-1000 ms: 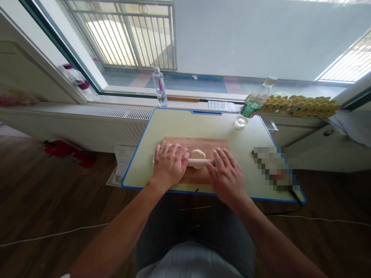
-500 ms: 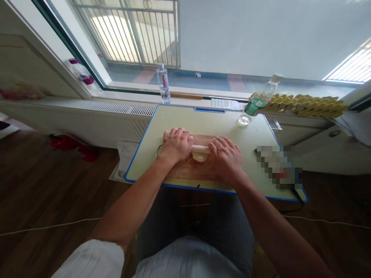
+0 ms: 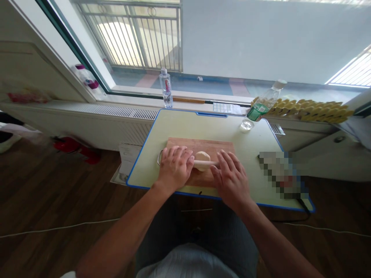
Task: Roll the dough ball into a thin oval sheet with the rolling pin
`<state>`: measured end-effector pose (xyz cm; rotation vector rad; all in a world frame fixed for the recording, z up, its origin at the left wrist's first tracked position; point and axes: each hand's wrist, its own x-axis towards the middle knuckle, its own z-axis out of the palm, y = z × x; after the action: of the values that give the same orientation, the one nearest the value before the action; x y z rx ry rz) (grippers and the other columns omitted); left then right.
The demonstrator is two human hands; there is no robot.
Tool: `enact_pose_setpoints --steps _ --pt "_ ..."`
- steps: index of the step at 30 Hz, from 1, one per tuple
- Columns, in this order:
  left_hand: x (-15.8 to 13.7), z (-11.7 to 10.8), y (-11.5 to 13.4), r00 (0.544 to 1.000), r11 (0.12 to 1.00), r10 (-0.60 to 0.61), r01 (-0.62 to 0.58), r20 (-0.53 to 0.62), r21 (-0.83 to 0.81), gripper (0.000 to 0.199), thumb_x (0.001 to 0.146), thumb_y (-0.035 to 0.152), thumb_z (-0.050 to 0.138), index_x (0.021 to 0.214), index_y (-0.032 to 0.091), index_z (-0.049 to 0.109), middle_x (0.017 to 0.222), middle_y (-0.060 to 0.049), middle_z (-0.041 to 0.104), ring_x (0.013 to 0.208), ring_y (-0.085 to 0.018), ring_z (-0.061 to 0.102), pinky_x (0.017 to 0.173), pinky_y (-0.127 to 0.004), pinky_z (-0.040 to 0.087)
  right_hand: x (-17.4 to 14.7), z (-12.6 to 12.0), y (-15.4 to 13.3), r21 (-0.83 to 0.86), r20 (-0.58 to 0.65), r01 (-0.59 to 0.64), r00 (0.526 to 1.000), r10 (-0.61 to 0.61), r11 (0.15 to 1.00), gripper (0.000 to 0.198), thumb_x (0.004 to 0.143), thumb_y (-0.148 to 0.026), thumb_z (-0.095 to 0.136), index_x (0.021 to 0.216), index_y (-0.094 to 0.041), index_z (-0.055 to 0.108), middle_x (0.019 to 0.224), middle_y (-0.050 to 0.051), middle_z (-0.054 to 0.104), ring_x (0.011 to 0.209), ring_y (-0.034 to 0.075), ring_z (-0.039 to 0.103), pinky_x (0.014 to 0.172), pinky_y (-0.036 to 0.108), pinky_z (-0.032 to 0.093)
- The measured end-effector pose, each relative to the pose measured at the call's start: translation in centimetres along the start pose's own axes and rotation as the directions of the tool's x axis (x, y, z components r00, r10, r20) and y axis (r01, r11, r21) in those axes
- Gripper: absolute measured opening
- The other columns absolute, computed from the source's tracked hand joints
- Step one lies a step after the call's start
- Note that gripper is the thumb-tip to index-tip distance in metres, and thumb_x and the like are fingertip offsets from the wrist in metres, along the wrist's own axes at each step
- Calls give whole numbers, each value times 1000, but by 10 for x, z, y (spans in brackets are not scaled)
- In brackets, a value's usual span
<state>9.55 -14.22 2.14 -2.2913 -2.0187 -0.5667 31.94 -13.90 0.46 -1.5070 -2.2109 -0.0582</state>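
Head view, with the clock centred on the dough:

1. The dough (image 3: 203, 155) lies on the board (image 3: 199, 143), a small pale round under the pin (image 3: 203, 164), showing past it at 12 and 6 o'clock.
2. The left hand (image 3: 175, 168) lies at 9 o'clock, over the pin's end, fingers near together and pointing toward 12; whether they close underneath is hidden, so I cannot tell.
3. The right hand (image 3: 232, 178) is between 3 and 4 o'clock, fingers bent over the other end, thumb by the pin; its grip underneath is hidden too.
4. The dough sits between both sets of fingers, near but apart from them.
5. A metal ring (image 3: 159, 158) shows at 9 o'clock, just beyond the left hand.
6. On the surface (image 3: 191, 124), a green-labelled bottle (image 3: 257, 112) stands at 2 o'clock.
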Motion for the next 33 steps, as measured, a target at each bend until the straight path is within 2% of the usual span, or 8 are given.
enact_pose_setpoints --steps 9,11,18,20,25,27,29,33 --pt "75 8 -6 998 997 -59 58 36 52 39 109 39 49 134 25 75 152 -11 68 138 -34 58 120 -61 39 83 6 1 -119 208 -161 961 183 980 54 115 -47 32 137 -22 74 154 11 68 143 35 55 116 53 43" --pt "64 7 -4 998 997 -54 52 42 48 41 110 39 47 136 26 75 154 -11 67 140 -33 58 122 -60 38 70 3 -1 -111 177 -147 970 165 983 56 114 -48 32 142 -20 71 157 12 66 146 35 53 118 53 42" --pt "-18 3 5 997 998 -63 64 32 -17 53 115 45 35 158 28 60 165 -5 60 154 -32 49 132 -60 28 -10 -8 -5 -46 38 -19 999 20 999 62 115 -49 33 162 -15 54 170 12 51 160 32 41 127 49 35" --pt "-12 4 5 996 997 -81 81 26 -8 54 114 46 34 158 29 60 166 -5 58 155 -33 47 132 -62 27 2 -5 -4 -56 55 -45 997 48 997 62 115 -48 32 160 -14 57 169 12 53 159 32 41 128 49 35" --pt "53 7 -3 994 994 -100 98 52 39 52 112 43 38 153 28 65 168 -8 56 156 -35 46 131 -69 27 75 3 -2 -129 205 -204 952 227 971 60 115 -47 30 154 -18 63 165 11 57 155 34 45 125 55 37" --pt "69 7 -6 991 993 -107 103 78 51 53 110 43 40 154 27 64 169 -10 54 156 -36 45 129 -71 29 88 2 -4 -146 245 -210 939 241 967 59 115 -47 28 150 -21 67 164 12 59 153 36 47 121 59 39" --pt "67 7 -7 990 993 -107 103 89 54 53 110 42 40 154 27 64 169 -10 54 156 -35 45 130 -71 29 80 -1 -5 -135 230 -186 950 213 973 59 115 -48 27 147 -21 69 160 13 62 150 36 49 119 58 40" --pt "25 5 -4 994 996 -87 85 68 27 52 112 43 36 153 31 65 168 -5 56 156 -33 45 133 -65 27 29 -7 -7 -96 126 -133 982 144 986 64 114 -51 29 157 -15 60 164 14 59 154 33 46 123 53 38"
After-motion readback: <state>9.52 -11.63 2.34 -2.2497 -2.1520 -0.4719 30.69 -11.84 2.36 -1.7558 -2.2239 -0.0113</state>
